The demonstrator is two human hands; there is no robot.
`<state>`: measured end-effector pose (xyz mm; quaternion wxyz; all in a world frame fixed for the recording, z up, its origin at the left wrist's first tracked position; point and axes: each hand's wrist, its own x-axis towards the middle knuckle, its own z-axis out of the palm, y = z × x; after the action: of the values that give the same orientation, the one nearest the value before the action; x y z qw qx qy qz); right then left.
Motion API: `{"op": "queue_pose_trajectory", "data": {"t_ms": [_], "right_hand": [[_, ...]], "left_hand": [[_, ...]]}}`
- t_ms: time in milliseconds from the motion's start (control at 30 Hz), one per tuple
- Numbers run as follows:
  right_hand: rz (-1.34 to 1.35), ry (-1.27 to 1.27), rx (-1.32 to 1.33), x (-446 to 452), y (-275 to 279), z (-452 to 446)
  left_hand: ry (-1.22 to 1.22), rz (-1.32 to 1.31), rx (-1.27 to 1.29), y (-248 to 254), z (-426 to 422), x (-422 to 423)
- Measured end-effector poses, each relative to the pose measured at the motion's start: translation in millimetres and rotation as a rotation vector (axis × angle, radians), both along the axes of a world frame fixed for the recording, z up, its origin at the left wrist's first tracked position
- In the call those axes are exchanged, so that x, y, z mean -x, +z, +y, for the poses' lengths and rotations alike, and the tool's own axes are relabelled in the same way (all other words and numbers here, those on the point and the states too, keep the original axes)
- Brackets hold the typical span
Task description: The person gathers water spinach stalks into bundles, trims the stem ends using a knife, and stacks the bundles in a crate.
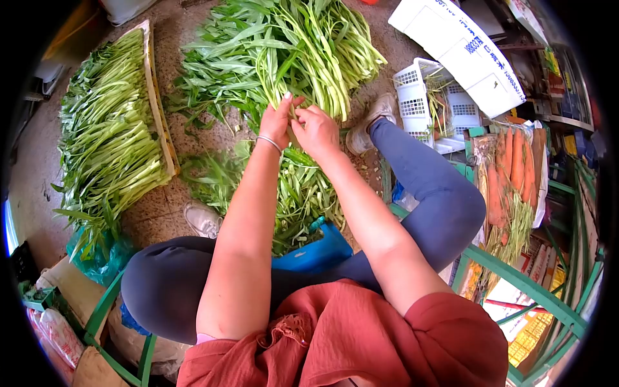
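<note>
My left hand [277,121], with a bracelet at the wrist, is closed around the lower ends of some water spinach stems [273,76]. Their leafy part stretches away from me over the pile. Right beside it, my right hand [316,132] is closed with its fingertips at the same stem ends. Both hands nearly touch. Beyond them lies a large heap of water spinach [225,51], its pale stems pointing to the right. Below my forearms, loose leaves and short cut stems [303,193] partly fill a blue container [316,253].
Water spinach lies in rows on a tray [155,97] at left, near a green plastic bag [103,255]. To the right are a white basket [412,103], a white foam board [461,48], carrots [516,161] and a green metal frame [525,284]. My shoes flank the trimmings.
</note>
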<state>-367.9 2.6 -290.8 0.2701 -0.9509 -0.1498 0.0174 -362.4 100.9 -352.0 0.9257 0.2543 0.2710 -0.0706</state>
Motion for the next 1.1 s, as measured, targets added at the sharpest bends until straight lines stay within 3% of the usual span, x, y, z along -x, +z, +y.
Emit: {"op": "queue_pose_trajectory", "data": {"t_ms": [33,100,133,233,300,500,567,667,767,833,900,967,1000,1033,1100], "right_hand": [[0.039,0.003,-0.102,1,1,-1],[-0.09,-0.208,0.032,-9,3,-8],[-0.289,-0.286,0.111,-17,-3,-10],[-0.071,-0.263,0.32,-25,-6,-16],[-0.091,-0.195,0.278,-20,-7,-14],[-0.046,0.0,-0.067,8,0,-11],[-0.202,-0.189,0.0,-1,4,-16],[-0.205,-0.357,0.087,-15,-4,-17],[-0.037,-0.376,0.148,-18,-15,-14],[0.243,-0.167,0.023,-15,-15,-11],[0.204,-0.129,0.068,-7,-20,-10],[0.341,-0.045,-0.193,1,-28,-11],[0.549,-0.136,-0.112,0,8,-5],[0.553,-0.133,-0.111,-3,7,-9],[0.216,-0.271,0.114,-12,0,-13]], "left_hand": [[-0.019,-0.034,0.045,-1,2,-1],[-0.024,-0.047,0.061,1,5,-2],[-0.02,-0.002,0.028,5,6,0],[-0.028,0.049,-0.017,4,9,0],[-0.089,0.16,-0.214,8,10,-4],[-0.076,0.018,-0.168,13,14,-5],[-0.104,0.031,-0.144,6,16,-3],[-0.102,0.052,-0.101,-1,19,-1],[-0.096,0.088,-0.07,3,21,0],[-0.199,0.142,-0.049,13,24,-1],[-0.179,0.152,-0.101,4,23,-3],[-0.224,0.129,-0.137,-8,26,-3],[-0.228,0.151,-0.148,-6,29,-2],[-0.225,0.154,-0.148,-5,28,-3],[-0.233,0.11,-0.093,-6,27,-2]]}}
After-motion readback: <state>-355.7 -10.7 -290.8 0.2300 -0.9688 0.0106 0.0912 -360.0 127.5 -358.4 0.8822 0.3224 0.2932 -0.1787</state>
